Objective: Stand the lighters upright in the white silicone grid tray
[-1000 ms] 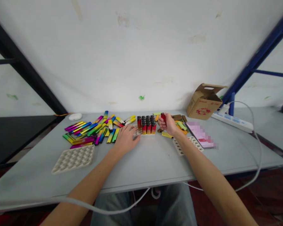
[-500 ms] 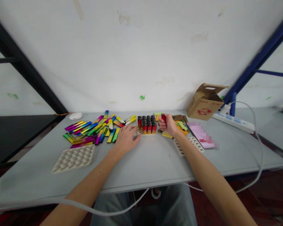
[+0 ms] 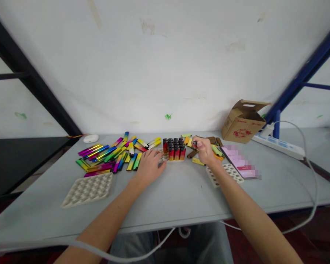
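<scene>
Standing upright in rows, the red lighters [image 3: 176,151] seem to sit in a pale tray [image 3: 164,158], whose holes likely keep them from falling over. They are between the left hand [image 3: 150,167] and the right hand [image 3: 205,150], closer to the left one. The left hand spreads its fingers and thumb at the tray's end, maybe to stop it sliding (I can't tell if it pinches). The right hand curls tight around one dark-topped lighter [image 3: 194,142], perhaps so it won't slip. Left of the left hand lies a bright pile [image 3: 110,156]. Yellow and brown bits [image 3: 216,150] lie by the right hand. A box [image 3: 240,127] stands at the back of the counter [image 3: 167,205].
</scene>
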`<state>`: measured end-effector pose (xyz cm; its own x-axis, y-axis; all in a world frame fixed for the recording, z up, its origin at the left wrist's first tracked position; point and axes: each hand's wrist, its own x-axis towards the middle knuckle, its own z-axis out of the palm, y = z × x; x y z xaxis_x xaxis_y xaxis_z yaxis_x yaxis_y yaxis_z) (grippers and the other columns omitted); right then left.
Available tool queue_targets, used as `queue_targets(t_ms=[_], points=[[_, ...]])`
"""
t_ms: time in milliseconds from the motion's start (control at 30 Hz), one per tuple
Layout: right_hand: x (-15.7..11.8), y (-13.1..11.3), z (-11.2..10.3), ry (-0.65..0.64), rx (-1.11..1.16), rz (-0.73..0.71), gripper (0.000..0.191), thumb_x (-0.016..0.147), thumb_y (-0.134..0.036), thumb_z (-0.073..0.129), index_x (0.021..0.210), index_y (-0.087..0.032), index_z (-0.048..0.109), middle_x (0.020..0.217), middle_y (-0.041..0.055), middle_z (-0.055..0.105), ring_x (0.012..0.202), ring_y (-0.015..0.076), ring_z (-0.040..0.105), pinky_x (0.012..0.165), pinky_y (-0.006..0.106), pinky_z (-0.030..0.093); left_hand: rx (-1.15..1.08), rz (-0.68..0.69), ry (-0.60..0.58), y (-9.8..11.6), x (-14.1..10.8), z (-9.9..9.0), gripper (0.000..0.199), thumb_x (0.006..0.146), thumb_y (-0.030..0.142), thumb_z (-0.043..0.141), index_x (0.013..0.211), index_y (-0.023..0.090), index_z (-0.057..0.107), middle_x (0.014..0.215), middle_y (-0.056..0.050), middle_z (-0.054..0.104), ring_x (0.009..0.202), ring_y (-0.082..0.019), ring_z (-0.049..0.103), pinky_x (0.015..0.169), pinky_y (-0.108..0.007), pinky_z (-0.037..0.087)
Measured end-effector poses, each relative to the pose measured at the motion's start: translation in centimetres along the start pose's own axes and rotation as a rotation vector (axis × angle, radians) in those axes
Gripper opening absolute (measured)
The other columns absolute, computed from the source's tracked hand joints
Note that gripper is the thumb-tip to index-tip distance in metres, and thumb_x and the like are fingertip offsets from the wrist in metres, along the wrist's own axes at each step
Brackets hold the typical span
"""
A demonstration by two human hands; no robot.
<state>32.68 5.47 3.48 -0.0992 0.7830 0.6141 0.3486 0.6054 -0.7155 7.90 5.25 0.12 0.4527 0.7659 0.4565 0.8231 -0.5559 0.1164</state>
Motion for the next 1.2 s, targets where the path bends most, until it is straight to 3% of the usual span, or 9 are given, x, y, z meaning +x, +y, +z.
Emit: queue_targets(t_ms=[167, 500, 600, 700, 800, 900, 1000, 1100, 1200], points=[[0.0, -0.3, 0.6, 0.012, 0.05, 0.022, 0.06, 0.085, -0.073, 0.027, 0.056, -0.023, 0.041, 0.056, 0.0011, 0.034, 0.055, 0.0161, 0.03, 0.054, 0.03, 0.024, 0.002, 0.005, 0.011, 0.0, 0.0, 0.0, 0.024, 0.087, 0.031, 0.054, 0.102, 0.019, 0.067, 0.107, -0.01, 0.065, 0.107, -0.028, 0.055, 0.096, -0.046, 0.044], [-0.2, 0.3, 0.6, 0.057, 0.159, 0.099, 0.062, 0.079, -0.078, 0.033, 0.053, -0.023, 0.04, 0.055, 0.0013, 0.033, 0.054, 0.0155, 0.027, 0.051, 0.03, 0.024, -0.005, 0.014, 0.022, 0.1, -0.1, -0.2, 0.024, 0.088, 0.034, 0.053, 0.101, 0.019, 0.067, 0.108, -0.01, 0.065, 0.109, -0.029, 0.054, 0.096, -0.046, 0.044], [0.2, 0.4, 0.8, 0.037, 0.272, 0.178, 0.061, 0.078, -0.078, 0.031, 0.06, -0.022, 0.048, 0.058, 0.0012, 0.036, 0.054, 0.0153, 0.029, 0.05, 0.029, 0.026, -0.014, 0.009, 0.029, 0.1, -0.1, -0.2, 0.024, 0.088, 0.034, 0.053, 0.1, 0.02, 0.068, 0.108, -0.01, 0.065, 0.109, -0.029, 0.054, 0.096, -0.046, 0.044], [0.8, 0.4, 1.0, 0.009, 0.436, 0.277, 0.055, 0.079, -0.071, 0.033, 0.073, -0.022, 0.058, 0.063, 0.0011, 0.039, 0.054, 0.0149, 0.033, 0.048, 0.027, 0.03, -0.029, -0.001, 0.03, 0.1, -0.1, -0.2, 0.023, 0.088, 0.034, 0.054, 0.099, 0.019, 0.068, 0.108, -0.01, 0.066, 0.109, -0.028, 0.054, 0.096, -0.046, 0.044], [1.3, 0.5, 1.0, 0.07, 0.512, 0.317, 0.04, 0.081, -0.059, 0.044, 0.078, -0.023, 0.061, 0.066, 0.0003, 0.043, 0.057, 0.014, 0.04, 0.052, 0.026, 0.037, -0.054, -0.021, 0.046, 0.1, 0.0, -0.2, 0.023, 0.087, 0.033, 0.055, 0.099, 0.018, 0.068, 0.108, -0.011, 0.066, 0.107, -0.028, 0.056, 0.096, -0.046, 0.044], [1.4, 0.6, 0.9, 0.162, 0.549, 0.308, 0.026, 0.079, -0.047, 0.057, 0.087, -0.024, 0.065, 0.069, 0.0, 0.053, 0.064, 0.0139, 0.049, 0.06, 0.026, 0.044, -0.093, -0.05, 0.086, -0.2, 0.3, -0.5, 0.02, 0.087, 0.031, 0.055, 0.095, 0.019, 0.068, 0.103, -0.009, 0.069, 0.102, -0.026, 0.059, 0.095, -0.044, 0.045], [1.3, 0.4, 0.6, 0.212, 0.536, 0.29, 0.025, 0.075, -0.042, 0.068, 0.092, -0.023, 0.069, 0.077, 0.0014, 0.065, 0.073, 0.0148, 0.058, 0.069, 0.028, 0.049, -0.146, -0.089, 0.193, -0.3, 0.6, -1.1, 0.018, 0.088, 0.028, 0.052, 0.091, 0.019, 0.067, 0.096, -0.007, 0.07, 0.096, -0.024, 0.062, 0.091, -0.041, 0.047], [0.9, -0.5, 0.6, 0.149, 0.491, 0.258, 0.022, 0.073, -0.037, 0.074, 0.088, -0.022, 0.073, 0.082, 0.0029, 0.071, 0.079, 0.0165, 0.064, 0.078, 0.031, 0.051, -0.21, -0.088, 0.33, 0.1, 0.7, -2.0, 0.018, 0.09, 0.027, 0.049, 0.089, 0.019, 0.065, 0.091, -0.006, 0.071, 0.093, -0.022, 0.064, 0.089, -0.038, 0.048], [0.5, -1.9, 1.1, 0.025, 0.441, 0.257, 0.021, 0.071, -0.035, 0.076, 0.088, -0.022, 0.075, 0.082, 0.0038, 0.073, 0.078, 0.0185, 0.067, 0.079, 0.035, 0.053, -0.284, -0.014, 0.36, 1.0, 0.5, -2.6, 0.019, 0.09, 0.034, 0.052, 0.094, 0.02, 0.065, 0.09, -0.005, 0.071, 0.092, -0.022, 0.065, 0.09, -0.038, 0.049]])
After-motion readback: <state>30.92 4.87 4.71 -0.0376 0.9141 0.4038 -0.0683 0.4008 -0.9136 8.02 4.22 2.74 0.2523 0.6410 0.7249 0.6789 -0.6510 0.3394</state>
